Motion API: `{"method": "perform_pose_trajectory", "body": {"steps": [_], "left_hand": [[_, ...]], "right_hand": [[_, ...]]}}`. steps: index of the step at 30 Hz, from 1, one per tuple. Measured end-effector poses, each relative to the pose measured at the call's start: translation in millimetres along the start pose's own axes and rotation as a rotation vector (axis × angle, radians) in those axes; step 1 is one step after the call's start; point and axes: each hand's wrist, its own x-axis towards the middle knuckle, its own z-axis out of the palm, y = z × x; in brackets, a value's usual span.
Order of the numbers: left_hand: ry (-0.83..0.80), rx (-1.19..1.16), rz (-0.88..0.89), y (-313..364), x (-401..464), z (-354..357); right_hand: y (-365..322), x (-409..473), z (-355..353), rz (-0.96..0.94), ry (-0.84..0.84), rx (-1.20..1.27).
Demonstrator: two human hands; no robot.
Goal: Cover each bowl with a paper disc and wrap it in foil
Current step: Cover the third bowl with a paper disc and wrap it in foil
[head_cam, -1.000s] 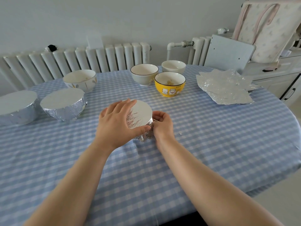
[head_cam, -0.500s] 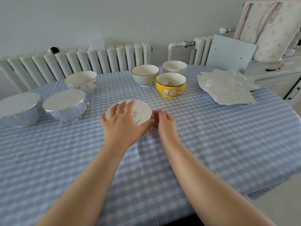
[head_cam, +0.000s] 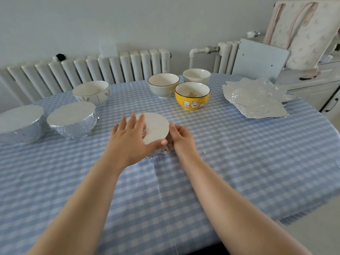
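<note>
A small bowl with a white paper disc (head_cam: 156, 127) on top and crumpled foil (head_cam: 161, 150) around its side sits mid-table. My left hand (head_cam: 131, 137) lies flat on the disc, fingers straight, thumb at its near edge. My right hand (head_cam: 181, 138) presses the foil against the bowl's right side with curled fingers. Two foil-wrapped, disc-covered bowls (head_cam: 73, 121) (head_cam: 20, 123) stand at the left. Uncovered bowls stand behind: a white patterned one (head_cam: 92, 92), a dark-rimmed white one (head_cam: 163, 85), a plain white one (head_cam: 196, 75) and a yellow one (head_cam: 192, 95).
A stack of foil sheets (head_cam: 254, 99) lies at the right on the blue checked tablecloth (head_cam: 239, 153). A radiator (head_cam: 88, 69) runs behind the table. A grey panel (head_cam: 259, 60) and a white cabinet (head_cam: 312, 89) stand at the far right.
The bowl has been set level after being tilted toward me. My left hand flattened onto the disc, and my right hand slid up the foil on the right side.
</note>
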Motion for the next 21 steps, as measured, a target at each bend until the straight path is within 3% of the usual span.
{"method": "perform_pose_trajectory", "body": {"steps": [7, 21], "left_hand": [[0.063, -0.027, -0.019, 0, -5, 1], [0.127, -0.260, -0.095, -13, -12, 3]], "right_hand": [[-1, -6, 6, 0.006, 0.029, 0.113], [-4, -1, 22, -0.149, 0.094, -0.071]]}}
